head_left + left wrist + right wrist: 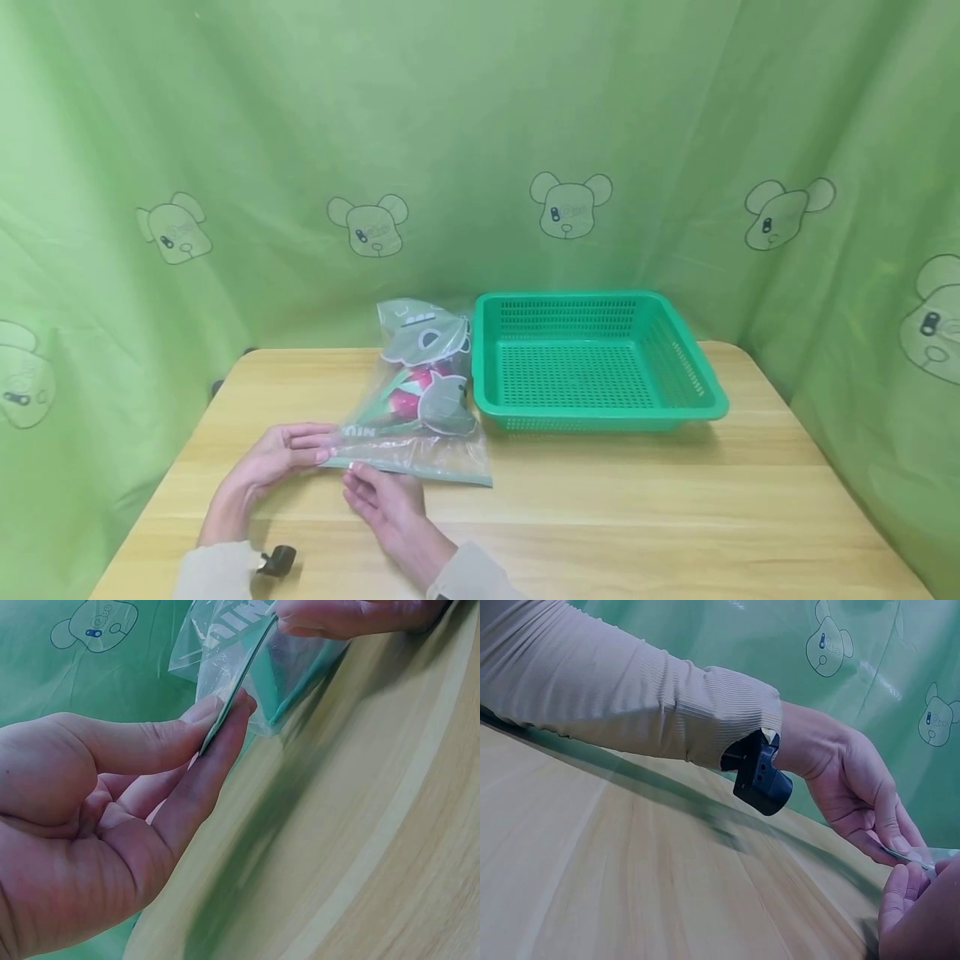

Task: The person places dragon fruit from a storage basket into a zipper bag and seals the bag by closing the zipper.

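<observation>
A clear zip bag (450, 454) with cartoon prints and a green zip edge lies on the table, its near edge raised toward the hands. Inside it show red, white and green items (408, 400), partly covered by the prints. My left hand (279, 457) pinches the left corner of the zip edge between thumb and fingers, plain in the left wrist view. Close beside it, my right hand (390, 504) pinches the same edge a little further along, thumb on top. In the right wrist view both hands meet at the bag's edge, where the right hand (926, 915) shows only in part.
A green plastic basket (600, 417) with slotted walls stands just right of the bag at the table's back. A black wrist camera (279, 561) sits on the left sleeve. Green curtains with bear prints (480, 125) hang around the wooden table (637, 517).
</observation>
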Demonstrator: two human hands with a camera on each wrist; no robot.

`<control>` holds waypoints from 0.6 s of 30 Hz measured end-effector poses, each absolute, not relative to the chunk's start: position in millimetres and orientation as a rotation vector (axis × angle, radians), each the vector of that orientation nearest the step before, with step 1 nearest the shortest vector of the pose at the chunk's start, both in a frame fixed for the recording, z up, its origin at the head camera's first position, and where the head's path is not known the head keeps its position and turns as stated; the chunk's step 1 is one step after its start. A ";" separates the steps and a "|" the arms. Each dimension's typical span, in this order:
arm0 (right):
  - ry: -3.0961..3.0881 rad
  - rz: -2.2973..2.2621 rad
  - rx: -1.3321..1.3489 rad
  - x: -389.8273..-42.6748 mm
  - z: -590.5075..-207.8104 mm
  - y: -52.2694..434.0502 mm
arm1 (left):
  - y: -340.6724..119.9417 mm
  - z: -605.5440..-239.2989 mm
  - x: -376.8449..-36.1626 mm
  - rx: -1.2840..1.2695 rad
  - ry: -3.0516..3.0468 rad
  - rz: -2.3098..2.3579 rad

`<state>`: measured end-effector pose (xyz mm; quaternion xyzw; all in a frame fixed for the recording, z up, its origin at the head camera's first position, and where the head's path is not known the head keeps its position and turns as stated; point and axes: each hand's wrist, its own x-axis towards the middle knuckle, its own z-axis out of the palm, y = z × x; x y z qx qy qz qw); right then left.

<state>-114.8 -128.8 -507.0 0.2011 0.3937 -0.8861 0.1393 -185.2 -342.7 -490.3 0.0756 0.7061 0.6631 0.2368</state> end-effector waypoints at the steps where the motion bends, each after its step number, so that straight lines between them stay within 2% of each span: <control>1: 1.143 -2.564 0.580 -114.8 -507.1 -128.2 | -342.3 -490.1 -185.3 0.206 1.935 1.821; 18: 1.170 -2.575 0.571 -109.9 -506.5 -119.1 | -343.2 -489.4 -184.7 0.226 1.896 1.847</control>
